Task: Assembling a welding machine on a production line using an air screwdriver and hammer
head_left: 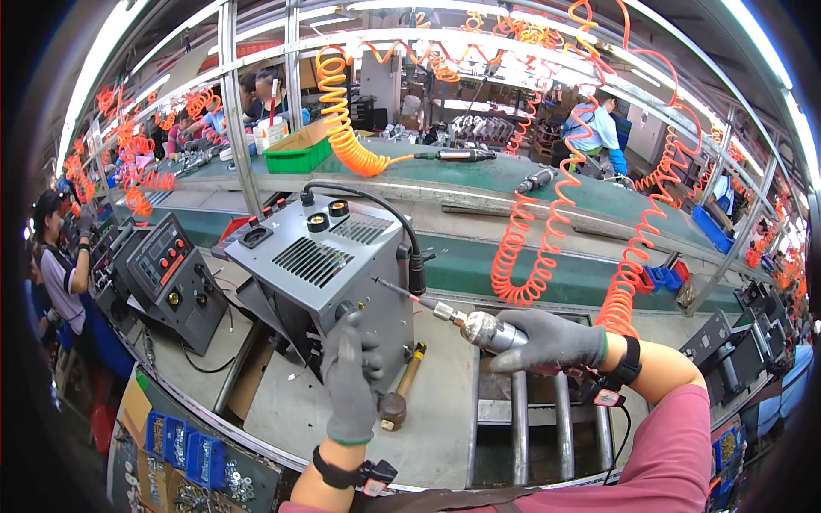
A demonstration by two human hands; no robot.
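A grey metal machine housing with slotted vents and round black fittings stands before me on the bench. My left hand, in a grey glove, is against its near side, fingers curled at a black round fitting. Whatever lies between those fingers is hidden. Wrapped round a silver air screwdriver is my gloved right hand. The long thin bit points left, its tip close to the housing near the upper edge. A mallet with a yellowish handle lies beside the housing, to the right of my left hand.
Another grey machine stands on the left. Blue bins of small hardware sit at the lower left. Metal rollers lie below my right hand. An orange coiled hose hangs beside my right arm. Beyond the green conveyor, a person works.
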